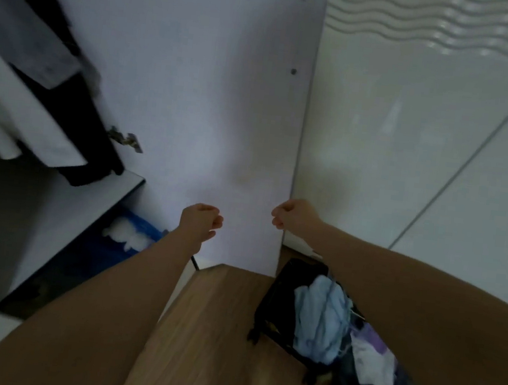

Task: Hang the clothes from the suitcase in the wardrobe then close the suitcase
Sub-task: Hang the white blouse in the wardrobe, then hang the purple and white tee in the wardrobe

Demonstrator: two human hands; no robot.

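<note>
wardrobe (171, 74): white, open door, dark and white garments (36, 106) hanging at left | suitcase (269, 306): black, open on wood floor at lower right, light blue clothes (318, 318) heaped inside | left hand (199, 222): fingers curled, holding nothing | right hand (294, 215): likewise

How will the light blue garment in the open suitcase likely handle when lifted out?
The light blue garment lies crumpled in soft folds, so it is probably floppy and will drape. It looks like thin cloth, likely light. It touches other clothes in the suitcase, so it might drag them along.
</note>
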